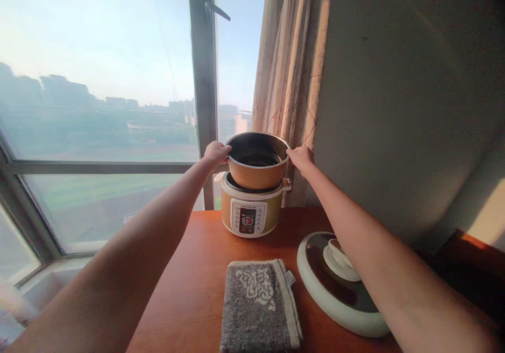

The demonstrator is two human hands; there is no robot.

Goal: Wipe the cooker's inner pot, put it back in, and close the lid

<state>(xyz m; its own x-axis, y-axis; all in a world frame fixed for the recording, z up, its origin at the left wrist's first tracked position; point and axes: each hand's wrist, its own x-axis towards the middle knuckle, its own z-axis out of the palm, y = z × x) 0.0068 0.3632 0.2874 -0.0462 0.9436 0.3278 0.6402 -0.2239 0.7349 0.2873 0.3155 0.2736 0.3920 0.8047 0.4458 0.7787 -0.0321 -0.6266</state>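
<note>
An inner pot [255, 176] with a dark inside and a golden outer wall is held by its rim, one hand at each side. My left hand [216, 153] pinches the left edge of the rim, and my right hand [301, 158] grips the right edge. Directly below is the electric pressure cooker base [224, 205], white and gold with a button panel on its front. The pot's lower part overlaps the base's opening; whether its bottom touches inside is hidden. A folded grey towel [256, 311] with a pale pattern lies in front of the base.
On the right of the brown wooden table [177, 284] rests a round lid [315, 279] with a knob, partly behind my right forearm. A window [98, 106] stands on the left, with a curtain [292, 53] behind the cooker and a wall [394, 106] at the right.
</note>
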